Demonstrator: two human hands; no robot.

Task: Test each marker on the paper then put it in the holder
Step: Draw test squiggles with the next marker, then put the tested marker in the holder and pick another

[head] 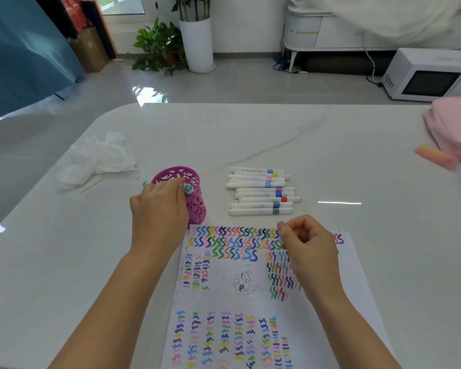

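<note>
Teal-capped marker (188,188) pinched in left hand (159,206) grip at pink holder (197,206) rim; right hand (308,243) loosely curled, empty, above paper (250,302).

Left forearm reaches forward, back of hand up. Left hand (159,206) grips marker (188,188), fingers (171,185) curled round it. Right forearm angles in from lower right. Right hand (310,243) has fingers (282,227) loosely curled, index foremost. Both forearms bare.
</note>
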